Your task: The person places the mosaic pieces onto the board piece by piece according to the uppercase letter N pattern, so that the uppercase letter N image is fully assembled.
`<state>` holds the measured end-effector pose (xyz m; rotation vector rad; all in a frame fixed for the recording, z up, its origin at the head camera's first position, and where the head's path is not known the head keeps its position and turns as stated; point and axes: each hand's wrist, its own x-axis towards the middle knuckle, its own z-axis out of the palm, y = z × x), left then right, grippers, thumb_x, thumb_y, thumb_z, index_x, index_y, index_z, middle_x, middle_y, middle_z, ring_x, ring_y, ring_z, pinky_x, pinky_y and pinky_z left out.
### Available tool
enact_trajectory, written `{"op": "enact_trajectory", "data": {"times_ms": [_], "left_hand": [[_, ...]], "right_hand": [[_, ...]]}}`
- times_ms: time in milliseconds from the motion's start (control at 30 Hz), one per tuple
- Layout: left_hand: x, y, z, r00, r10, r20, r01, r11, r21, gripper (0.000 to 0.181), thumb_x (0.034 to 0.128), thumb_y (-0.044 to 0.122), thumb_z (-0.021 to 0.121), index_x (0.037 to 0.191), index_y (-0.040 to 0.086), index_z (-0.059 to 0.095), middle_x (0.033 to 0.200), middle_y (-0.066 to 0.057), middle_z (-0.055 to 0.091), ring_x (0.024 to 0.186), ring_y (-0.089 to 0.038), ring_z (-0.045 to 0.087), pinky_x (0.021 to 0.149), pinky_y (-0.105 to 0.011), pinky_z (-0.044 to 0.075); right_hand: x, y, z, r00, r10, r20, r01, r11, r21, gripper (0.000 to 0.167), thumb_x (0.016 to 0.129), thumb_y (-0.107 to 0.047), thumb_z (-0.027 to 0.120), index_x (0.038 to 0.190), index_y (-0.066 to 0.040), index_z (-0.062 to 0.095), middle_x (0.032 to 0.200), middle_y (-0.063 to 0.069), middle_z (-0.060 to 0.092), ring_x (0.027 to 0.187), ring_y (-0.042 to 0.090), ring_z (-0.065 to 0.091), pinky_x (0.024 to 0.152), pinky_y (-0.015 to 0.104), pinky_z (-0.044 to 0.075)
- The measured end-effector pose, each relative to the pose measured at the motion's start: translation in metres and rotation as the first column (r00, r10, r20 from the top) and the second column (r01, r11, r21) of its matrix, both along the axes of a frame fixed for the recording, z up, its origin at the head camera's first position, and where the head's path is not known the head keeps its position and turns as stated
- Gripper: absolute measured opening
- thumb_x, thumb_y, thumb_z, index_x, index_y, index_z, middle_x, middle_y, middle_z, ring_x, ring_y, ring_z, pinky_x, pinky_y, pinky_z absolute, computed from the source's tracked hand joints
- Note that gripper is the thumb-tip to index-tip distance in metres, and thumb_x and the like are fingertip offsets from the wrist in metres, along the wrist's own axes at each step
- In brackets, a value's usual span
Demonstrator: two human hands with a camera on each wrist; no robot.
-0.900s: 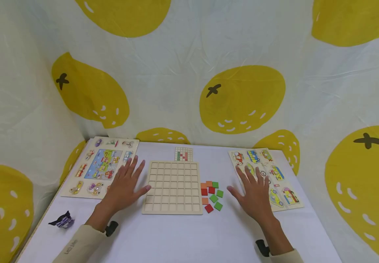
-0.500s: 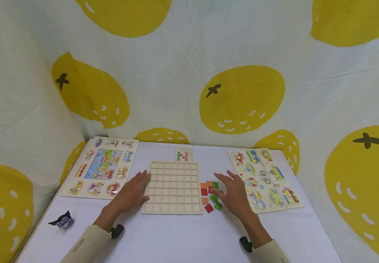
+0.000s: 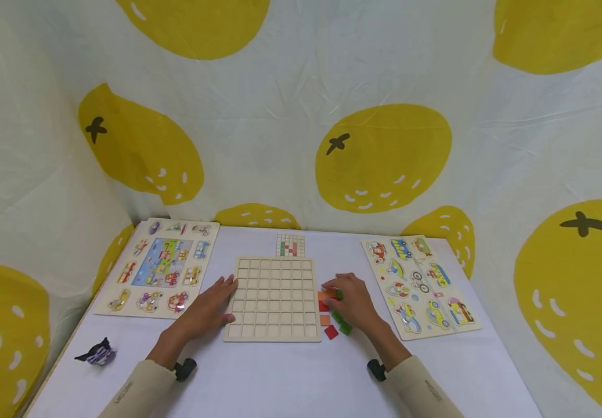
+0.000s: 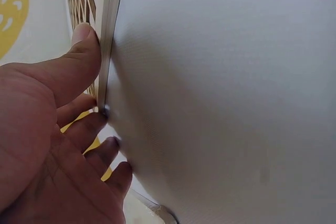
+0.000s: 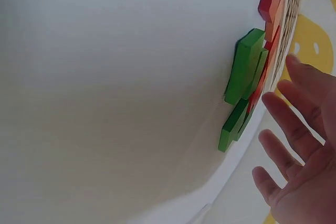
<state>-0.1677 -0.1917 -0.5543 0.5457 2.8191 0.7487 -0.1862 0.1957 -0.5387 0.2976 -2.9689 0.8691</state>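
My left hand rests at the left edge of a wooden grid board. In the left wrist view its thumb touches the board's rim and the fingers lie loosely bent along the side. Over the small square tiles to the right of the board hovers my right hand, fingers slightly bent. The right wrist view shows nothing between its fingers. Red tiles, orange tiles and green tiles lie flat on the cloth; the hand partly covers some of them.
Behind the board lies a small pattern card. Wooden vehicle puzzles stand to either side, a left puzzle and a right puzzle. A dark purple cloth item sits at front left.
Both hands have moved inward. The left has come to the board's left edge; the right has travelled left from beside the right puzzle to above the tiles, its fingers bending.
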Motion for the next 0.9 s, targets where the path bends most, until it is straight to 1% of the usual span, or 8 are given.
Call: {"op": "enact_trajectory", "data": {"times_ms": [67,133,267,367,500,667,800,900], "left_hand": [[-0.001,0.000,-0.002,1.000,-0.002,0.002,0.002,1.000,-0.001,0.088,0.0949,0.023,0.080,0.167,0.006,0.033,0.177,-0.015,0.025,0.164,-0.043,0.019,0.130,-0.064,0.025],[-0.001,-0.001,-0.003,1.000,-0.005,-0.001,0.005,1.000,-0.003,0.088,0.0950,0.024,0.080,0.167,0.006,0.033,0.177,-0.015,0.024,0.165,-0.042,0.019,0.130,-0.064,0.025],[-0.001,-0.001,-0.005,1.000,-0.008,-0.010,0.008,1.000,-0.001,0.088,0.0949,0.024,0.080,0.167,0.006,0.033,0.177,-0.015,0.025,0.164,-0.043,0.020,0.130,-0.064,0.025],[0.001,-0.001,-0.004,1.000,-0.009,-0.020,0.009,1.000,0.003,0.087,0.0945,0.023,0.081,0.166,0.005,0.034,0.176,-0.016,0.026,0.164,-0.043,0.020,0.130,-0.065,0.026],[0.002,-0.001,-0.002,0.999,-0.014,-0.034,0.014,1.000,0.014,0.087,0.0941,0.022,0.081,0.165,0.004,0.035,0.175,-0.018,0.027,0.163,-0.045,0.022,0.129,-0.065,0.026],[0.004,-0.001,-0.001,0.998,-0.025,-0.060,0.026,0.999,0.024,0.085,0.0939,0.023,0.081,0.164,0.003,0.037,0.174,-0.020,0.030,0.162,-0.046,0.025,0.128,-0.065,0.028],[0.005,0.000,0.000,0.998,-0.024,-0.063,0.025,1.000,0.019,0.085,0.0944,0.022,0.081,0.164,0.003,0.037,0.174,-0.020,0.030,0.162,-0.047,0.025,0.128,-0.065,0.028],[0.005,-0.001,0.001,0.998,-0.022,-0.060,0.023,1.000,0.017,0.084,0.0947,0.022,0.080,0.164,0.003,0.037,0.174,-0.020,0.030,0.162,-0.046,0.024,0.129,-0.065,0.027]], "right_hand": [[-0.003,-0.002,0.000,1.000,0.012,-0.007,-0.012,1.000,0.018,0.031,0.086,-0.021,0.090,0.116,-0.017,0.082,0.118,0.001,0.079,0.129,0.027,0.061,0.109,0.052,0.054],[-0.006,-0.004,-0.001,1.000,0.013,-0.003,-0.013,0.999,0.030,0.027,0.087,-0.020,0.090,0.113,-0.017,0.083,0.115,0.000,0.079,0.120,0.024,0.062,0.102,0.046,0.057],[-0.011,-0.007,-0.002,1.000,-0.004,0.029,0.003,0.999,0.043,0.023,0.088,-0.019,0.089,0.110,-0.017,0.084,0.110,-0.001,0.079,0.106,0.018,0.059,0.090,0.036,0.055],[-0.014,-0.008,-0.004,0.999,-0.015,0.048,0.013,0.999,0.038,0.023,0.088,-0.019,0.089,0.110,-0.017,0.084,0.106,-0.002,0.079,0.103,0.016,0.057,0.086,0.033,0.052],[-0.015,-0.009,-0.005,0.997,-0.028,0.071,0.026,0.999,0.021,0.021,0.088,-0.017,0.088,0.109,-0.016,0.085,0.103,-0.002,0.077,0.100,0.015,0.056,0.083,0.031,0.053],[-0.017,-0.007,-0.006,0.996,-0.042,0.082,0.041,0.999,0.008,0.017,0.086,-0.014,0.090,0.101,-0.018,0.084,0.096,-0.003,0.070,0.097,0.014,0.055,0.079,0.028,0.054],[-0.019,-0.005,-0.003,0.993,-0.051,0.103,0.052,0.999,-0.011,0.015,0.085,-0.015,0.091,0.095,-0.021,0.080,0.087,-0.004,0.063,0.094,0.015,0.054,0.075,0.027,0.053],[-0.021,-0.006,0.001,0.990,-0.072,0.119,0.078,0.996,-0.046,0.014,0.087,-0.016,0.089,0.094,-0.020,0.078,0.085,-0.003,0.061,0.092,0.017,0.055,0.073,0.028,0.051]]}}
